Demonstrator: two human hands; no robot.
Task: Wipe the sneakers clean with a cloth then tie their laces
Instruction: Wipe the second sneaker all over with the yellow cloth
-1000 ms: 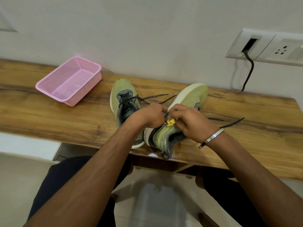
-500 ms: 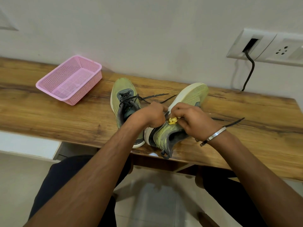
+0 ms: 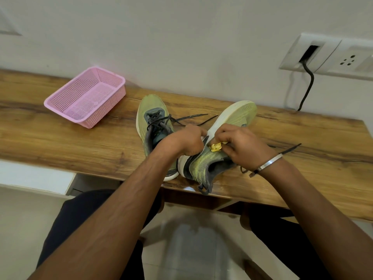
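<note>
Two green and grey sneakers sit on the wooden table [image 3: 60, 142]. The left sneaker [image 3: 151, 110] stands upright with loose dark laces trailing right. The right sneaker [image 3: 236, 116] is tipped on its side, pale sole facing left. My left hand [image 3: 187, 140] grips the right sneaker at its sole edge. My right hand [image 3: 242, 144] holds a small bunched yellow cloth [image 3: 216, 147] pressed against that sneaker's upper. A loose dark lace end [image 3: 290, 148] lies on the table past my right wrist.
An empty pink plastic basket [image 3: 86, 98] stands at the back left of the table. A white wall socket panel [image 3: 331, 55] with a black cable [image 3: 306, 91] is at the upper right. The table's near edge runs just under the sneakers; my legs are below.
The yellow cloth and my right hand have shifted slightly along the right sneaker's upper. Both sneakers and my left hand stay almost where they were.
</note>
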